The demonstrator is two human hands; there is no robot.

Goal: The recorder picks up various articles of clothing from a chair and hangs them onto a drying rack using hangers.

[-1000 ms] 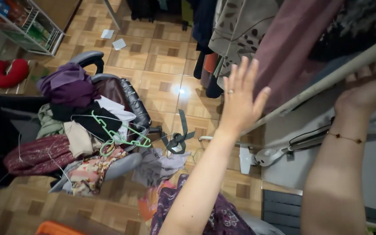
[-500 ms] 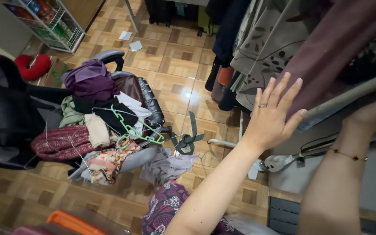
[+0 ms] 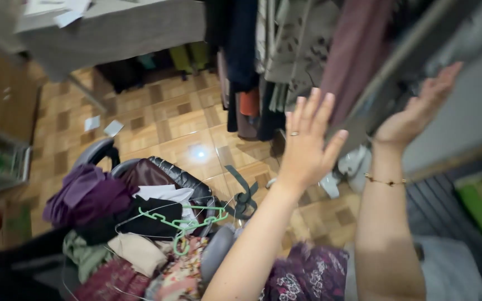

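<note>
both arms reach up to the clothes rail (image 3: 397, 67). the left hand (image 3: 306, 142) is spread wide and empty, palm toward the hanging mauve garment (image 3: 358, 50). the right hand (image 3: 419, 108) is open, fingers against the rail's underside. below, a black chair (image 3: 179, 178) holds heaped clothes and a green hanger (image 3: 188, 223).

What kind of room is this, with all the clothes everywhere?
Probably a room at home used for sorting laundry. Clothes hang from a rail, more clothes are piled on a chair with a green hanger, and the floor is wood-patterned tile.
</note>
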